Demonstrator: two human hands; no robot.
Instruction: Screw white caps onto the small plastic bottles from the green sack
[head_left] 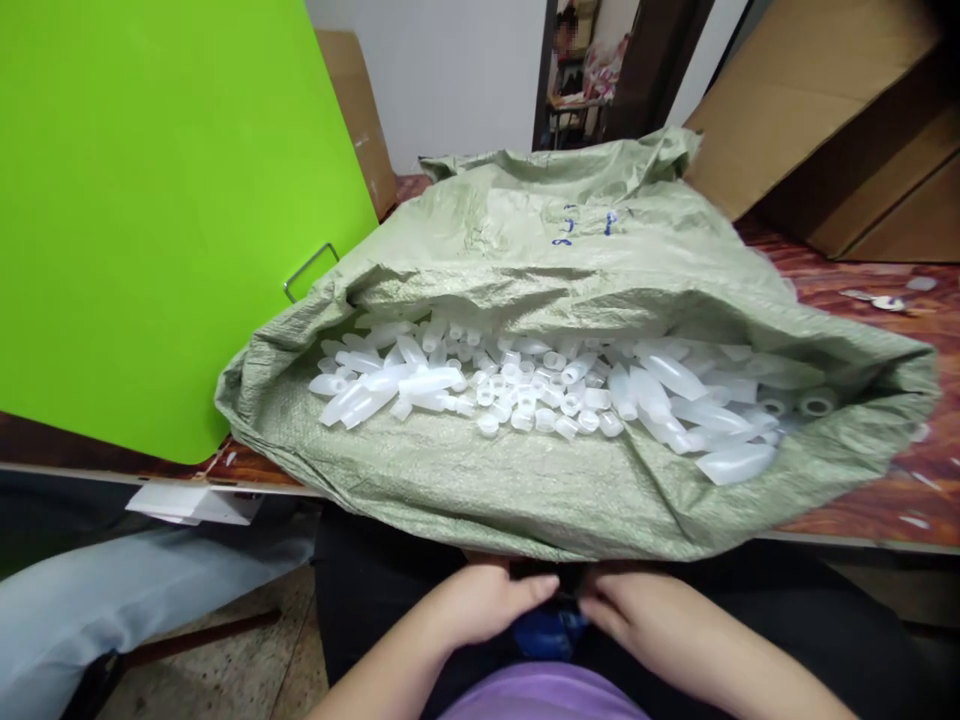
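A pale green woven sack (465, 480) lies on its side, its wide mouth facing me. Inside is a heap of translucent white plastic pieces: pointed, bulb-like ones (431, 380) at the left, similar ones (667, 375) at the right, and short ring-like tubes (525, 390) between. Below the sack's front edge, at my lap, is my left hand (499, 597), thumb stretched rightward and other fingers hidden. Close beside it, my right hand (622, 605) has its fingers curled in; whatever they hold is hidden. A blue item (549, 632) shows between and below both hands.
A bright green panel (165, 200) with a wire handle (309, 270) stands at the left. An open cardboard box (817, 110) is at the back right. Small white scraps (889, 302) lie on the reddish-brown table (847, 520). Another person's grey-blue trouser leg (142, 590) is at the lower left.
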